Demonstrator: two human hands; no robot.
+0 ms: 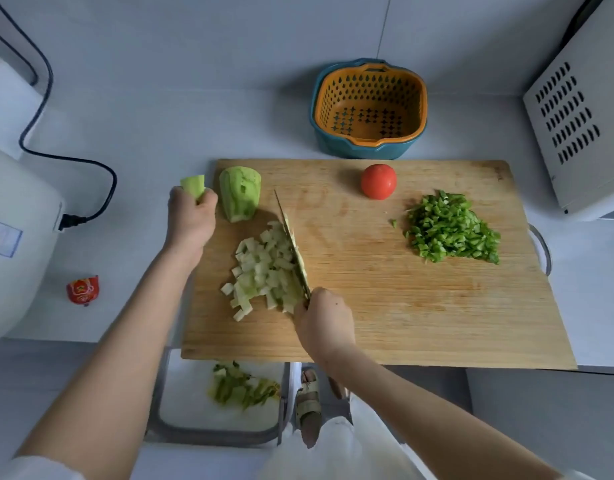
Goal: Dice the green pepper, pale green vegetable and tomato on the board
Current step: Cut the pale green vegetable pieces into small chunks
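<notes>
A wooden cutting board (402,306) lies on the counter. My right hand (324,320) grips a knife (293,247) whose blade stands against the right side of a pile of pale green cubes (264,268). My left hand (191,216) holds a small pale green chunk (193,186) just off the board's left edge. A bigger peeled pale green piece (239,194) stands at the board's far left corner. A whole red tomato (378,181) sits at the far middle. Diced green pepper (450,230) is heaped on the right.
An orange strainer inside a teal basin (369,109) stands behind the board. A white appliance (18,237) with a black cord sits at the left, a grey appliance (582,109) at the right. A lined bin (219,393) with green scraps stands below the counter edge.
</notes>
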